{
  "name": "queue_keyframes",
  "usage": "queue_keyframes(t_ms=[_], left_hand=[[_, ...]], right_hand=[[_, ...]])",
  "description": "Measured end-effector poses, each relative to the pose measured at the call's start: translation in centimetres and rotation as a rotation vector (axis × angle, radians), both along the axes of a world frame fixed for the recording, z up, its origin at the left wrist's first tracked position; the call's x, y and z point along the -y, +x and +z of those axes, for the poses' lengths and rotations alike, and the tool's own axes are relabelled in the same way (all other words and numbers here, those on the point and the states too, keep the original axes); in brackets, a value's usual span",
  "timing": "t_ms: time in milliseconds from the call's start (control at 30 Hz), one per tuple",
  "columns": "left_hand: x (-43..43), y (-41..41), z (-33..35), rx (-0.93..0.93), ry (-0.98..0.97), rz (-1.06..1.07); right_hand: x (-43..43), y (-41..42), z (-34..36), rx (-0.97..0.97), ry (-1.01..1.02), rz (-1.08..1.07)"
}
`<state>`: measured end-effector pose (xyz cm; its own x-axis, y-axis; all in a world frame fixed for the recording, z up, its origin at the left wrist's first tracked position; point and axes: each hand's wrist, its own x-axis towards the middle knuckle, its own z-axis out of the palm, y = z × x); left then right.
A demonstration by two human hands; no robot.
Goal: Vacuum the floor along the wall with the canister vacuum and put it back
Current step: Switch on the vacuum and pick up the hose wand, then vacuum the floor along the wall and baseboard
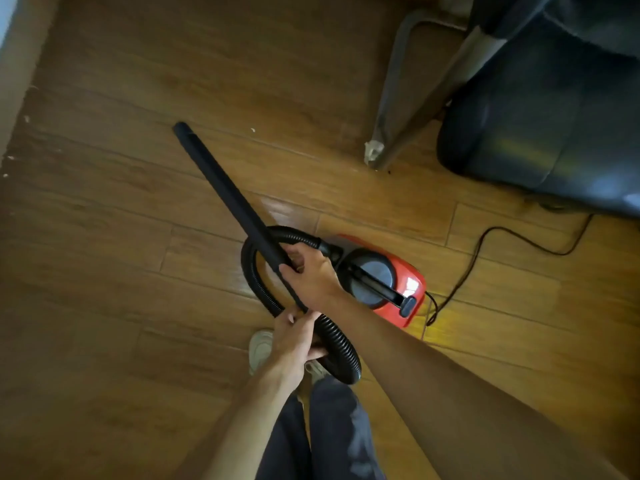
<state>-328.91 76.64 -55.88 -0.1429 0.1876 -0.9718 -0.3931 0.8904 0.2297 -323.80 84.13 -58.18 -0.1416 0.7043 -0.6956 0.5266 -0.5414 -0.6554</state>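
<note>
Along the left edge, a pale wall skirting (15,74) is meeting the brown wooden plank floor (104,265). We are holding a long black plastic vacuum tube (221,185) slanted up-left, its tip pointing toward the floor, well apart from the skirting. Our left hand (294,337) is gripping the tube's near end, where the ribbed black hose (341,344) is looping away. Our right hand (311,275) is curling round the tube just above. Right of the hands, the red canister vacuum (412,275) is sitting on the floor, its black cord (481,240) trailing toward a dark padded chair (554,126).
</note>
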Motion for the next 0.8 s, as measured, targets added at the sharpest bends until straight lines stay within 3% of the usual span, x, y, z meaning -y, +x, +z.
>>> queue_keyframes(t_ms=[200, 633, 700, 800], left_hand=[[0.3, 4.2, -1.0, 0.111, -0.004, -0.027], [1.8, 6.9, -3.6, 0.108, -0.043, -0.073], [1.7, 6.8, -4.1, 0.116, -0.039, -0.081], [1.4, 6.8, -4.7, 0.11, -0.026, -0.054]], right_hand=[[1.1, 4.7, -1.4, 0.025, 0.009, -0.057], [3.6, 7.8, -3.7, -0.027, 0.058, -0.177], [3.6, 8.7, -3.7, -0.019, 0.13, -0.289], [3.8, 11.8, -3.9, 0.096, 0.253, -0.62]])
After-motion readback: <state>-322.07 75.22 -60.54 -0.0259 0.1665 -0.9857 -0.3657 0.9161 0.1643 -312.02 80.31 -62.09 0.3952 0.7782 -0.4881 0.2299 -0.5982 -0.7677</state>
